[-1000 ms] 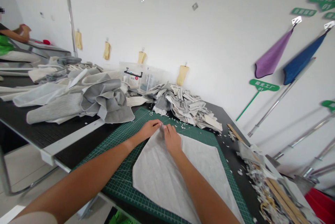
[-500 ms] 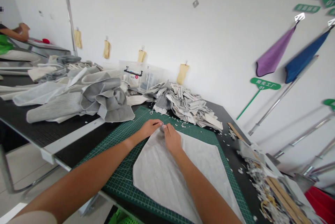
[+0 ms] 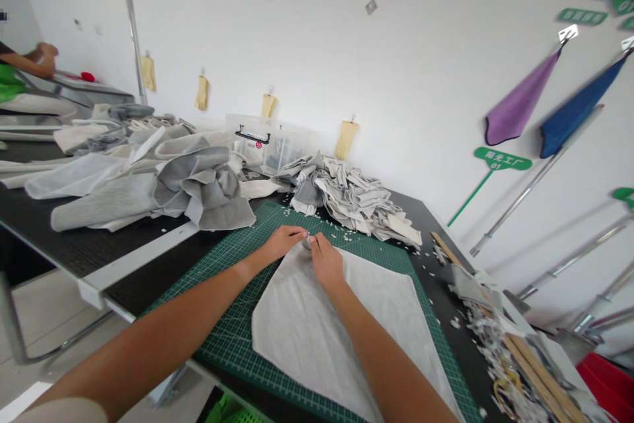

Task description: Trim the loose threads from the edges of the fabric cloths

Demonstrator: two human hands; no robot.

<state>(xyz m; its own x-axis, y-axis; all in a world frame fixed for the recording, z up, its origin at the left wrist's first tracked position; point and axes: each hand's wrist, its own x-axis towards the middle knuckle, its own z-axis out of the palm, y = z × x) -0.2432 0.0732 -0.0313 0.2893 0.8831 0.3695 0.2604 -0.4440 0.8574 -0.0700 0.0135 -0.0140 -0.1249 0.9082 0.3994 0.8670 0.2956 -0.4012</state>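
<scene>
A light grey cloth [image 3: 317, 330] lies spread flat on a green cutting mat [image 3: 232, 317] in front of me. Both hands meet at the cloth's far corner. My left hand [image 3: 282, 243] rests palm down with its fingertips pinching that corner. My right hand [image 3: 327, 264] lies on the cloth beside it, fingers closed on the same corner. Small cloth snippets are scattered just beyond the fingertips.
A heap of grey and white cloth pieces [image 3: 351, 202] sits behind the mat, and a larger pile of grey fabric [image 3: 163, 182] at the left. Wooden strips and scraps [image 3: 500, 344] lie at the right table edge. Another person's arm [image 3: 30, 60] shows far left.
The hands have barely moved and stay pinched together at the cloth's far corner. The view has shifted slightly.
</scene>
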